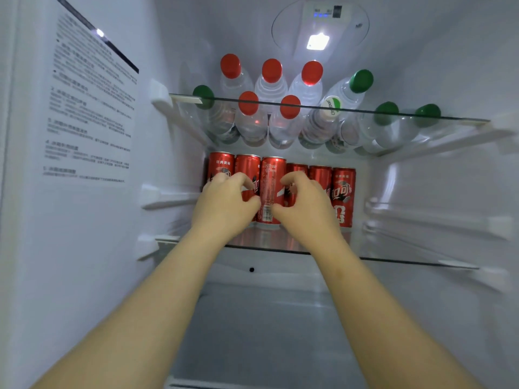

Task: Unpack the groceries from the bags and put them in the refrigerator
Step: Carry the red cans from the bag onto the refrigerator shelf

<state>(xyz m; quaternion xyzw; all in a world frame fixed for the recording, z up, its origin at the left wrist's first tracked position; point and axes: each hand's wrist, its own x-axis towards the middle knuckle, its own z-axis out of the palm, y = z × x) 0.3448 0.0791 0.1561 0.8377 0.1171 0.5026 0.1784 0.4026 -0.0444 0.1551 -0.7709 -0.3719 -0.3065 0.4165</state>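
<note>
six red cans [271, 189] line the middle glass shelf [393, 261]; left hand [224, 203] and right hand [306, 204] cup the third can loosely, fingers curled. nudge it level with its neighbours.

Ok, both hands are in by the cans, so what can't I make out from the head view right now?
- Grip: whether the left hand or right hand actually clamps a red can; the curled fingers hide contact.
- Cans behind the hands: lower halves covered.
- Instruction sticker: print too small and blurred.
- Grocery bags: out of frame.
- Fridge floor: cut off by the bottom edge.
</note>
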